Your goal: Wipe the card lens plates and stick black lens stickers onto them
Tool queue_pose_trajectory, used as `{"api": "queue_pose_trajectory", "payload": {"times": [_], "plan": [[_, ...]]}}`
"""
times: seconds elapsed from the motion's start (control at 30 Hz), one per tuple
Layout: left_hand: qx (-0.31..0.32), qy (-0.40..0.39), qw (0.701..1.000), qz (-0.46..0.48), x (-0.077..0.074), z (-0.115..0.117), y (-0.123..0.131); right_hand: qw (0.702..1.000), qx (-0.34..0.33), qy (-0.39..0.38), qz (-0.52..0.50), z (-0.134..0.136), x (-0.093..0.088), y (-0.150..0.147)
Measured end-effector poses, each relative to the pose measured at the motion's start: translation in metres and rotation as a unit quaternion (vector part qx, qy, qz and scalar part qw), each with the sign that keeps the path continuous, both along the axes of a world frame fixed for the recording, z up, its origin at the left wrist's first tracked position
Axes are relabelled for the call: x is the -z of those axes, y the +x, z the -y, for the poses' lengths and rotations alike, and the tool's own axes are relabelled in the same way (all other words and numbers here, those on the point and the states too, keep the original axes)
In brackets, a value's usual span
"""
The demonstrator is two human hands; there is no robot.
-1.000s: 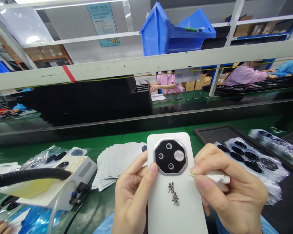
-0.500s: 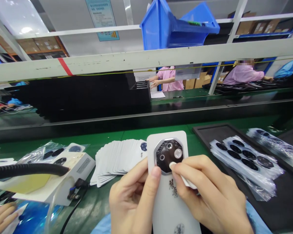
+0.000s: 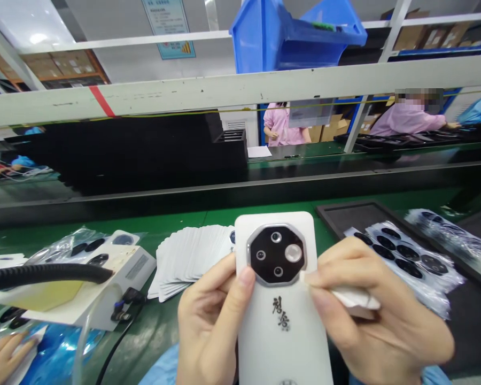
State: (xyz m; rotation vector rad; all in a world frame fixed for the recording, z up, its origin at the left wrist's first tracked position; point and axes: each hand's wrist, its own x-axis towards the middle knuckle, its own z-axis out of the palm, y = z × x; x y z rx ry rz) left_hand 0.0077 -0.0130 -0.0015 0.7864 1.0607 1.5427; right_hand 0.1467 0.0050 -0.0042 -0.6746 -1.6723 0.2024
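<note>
left hand (image 3: 213, 321) pinches the left edge of a flat white phone-shaped panel (image 3: 284, 353), front middle; right hand (image 3: 379, 305) pinches a crumpled white cloth (image 3: 356, 300) beside the panel's shiny black eight-sided patch (image 3: 274, 254) | behind, left: fan of white panels (image 3: 186, 251); right: round black pieces (image 3: 408, 252) in clear plastic (image 3: 439, 297) | far, up high: blue plastic bin (image 3: 296, 51)

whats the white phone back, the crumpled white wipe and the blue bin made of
White rectangular phone back: probably coated glass or plastic, satin, showing no sharp reflections. Crumpled white wipe: perhaps tissue or thin cloth, matte, softly creased. Blue open-fronted bin: likely moulded plastic, smooth with slight sheen.
</note>
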Motion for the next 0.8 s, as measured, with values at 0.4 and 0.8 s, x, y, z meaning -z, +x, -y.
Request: {"api": "queue_pose_trajectory", "payload": {"times": [0.4,0.8], "plan": [[0.064,-0.032,0.994,0.084,-0.0046,-0.0005,0.0003,0.992,-0.049,-0.048,-0.110,0.0025,0.0007,-0.0002],[0.079,-0.029,0.993,0.087,-0.0049,-0.0002,-0.0015,0.991,-0.048,-0.050,-0.112,0.0043,0.0015,-0.0004]]}}
